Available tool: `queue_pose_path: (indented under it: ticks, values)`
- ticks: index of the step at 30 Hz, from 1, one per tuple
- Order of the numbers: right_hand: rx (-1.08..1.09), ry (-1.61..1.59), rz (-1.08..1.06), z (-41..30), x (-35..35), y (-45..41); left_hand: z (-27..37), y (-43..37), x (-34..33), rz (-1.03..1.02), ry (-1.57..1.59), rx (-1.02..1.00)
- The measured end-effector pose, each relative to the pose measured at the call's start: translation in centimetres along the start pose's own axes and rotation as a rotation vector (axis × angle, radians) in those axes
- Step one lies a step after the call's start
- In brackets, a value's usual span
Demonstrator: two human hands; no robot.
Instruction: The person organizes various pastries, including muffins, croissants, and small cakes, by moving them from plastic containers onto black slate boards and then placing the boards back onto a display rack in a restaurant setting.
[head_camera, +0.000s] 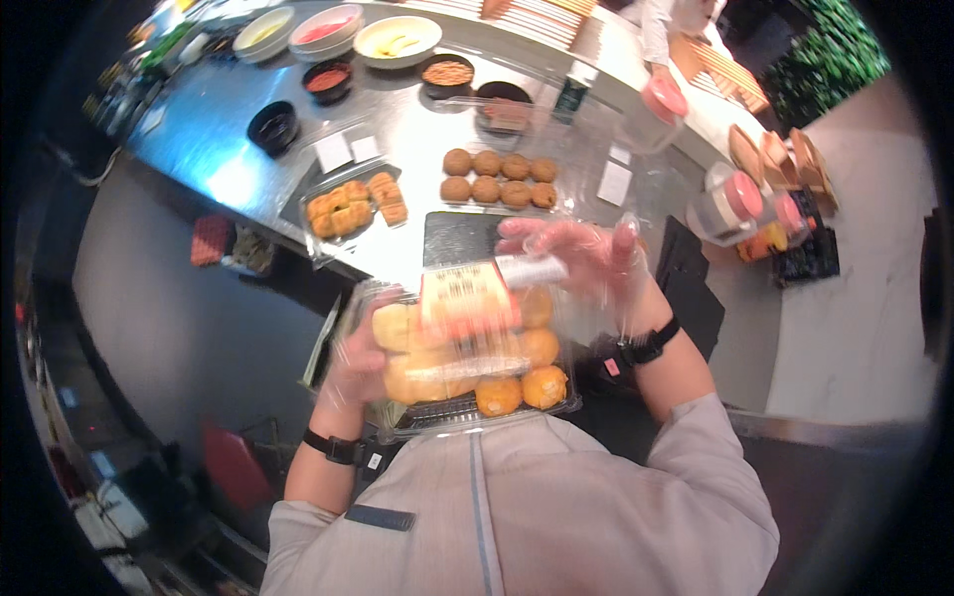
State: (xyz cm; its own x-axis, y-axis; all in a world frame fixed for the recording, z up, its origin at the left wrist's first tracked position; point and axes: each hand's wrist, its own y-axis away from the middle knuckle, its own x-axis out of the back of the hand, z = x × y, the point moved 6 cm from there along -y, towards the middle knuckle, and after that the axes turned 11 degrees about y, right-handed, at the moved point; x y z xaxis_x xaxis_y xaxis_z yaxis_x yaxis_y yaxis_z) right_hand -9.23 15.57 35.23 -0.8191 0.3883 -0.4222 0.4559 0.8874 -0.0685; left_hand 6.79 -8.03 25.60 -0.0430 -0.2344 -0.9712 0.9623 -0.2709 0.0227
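A clear plastic clamshell box (447, 430) with a black base is held against the front of my shirt. Pale yellow buns (428, 378) and rounder orange buns (499, 395) fill part of it, and an orange-and-white label with a barcode (468, 298) lies across its lid. My left hand (358, 365), in a thin clear glove, grips the box's left side. Above its right corner, my right hand (585, 257) is gloved too, with fingers spread and nothing plainly held. A white paper strip (533, 270) is blurred beside that palm; whether they touch is unclear.
On the steel counter (216, 134) are a tray of round brown balls (499, 177), a box of golden pastry pieces (339, 210), black bowls (447, 74) and white bowls (397, 41). Pink-lidded jars (734, 201) stand right. Another person's hand (659, 74) is at a pink-lidded container.
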Motion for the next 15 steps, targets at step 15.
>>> queue_pose_path:
  ticks: [15]
  values:
    - [-0.157, -0.144, 0.606, 6.6, -0.6, 10.9, -2.8, -5.1, -4.7, 0.069, -0.037, 0.224]
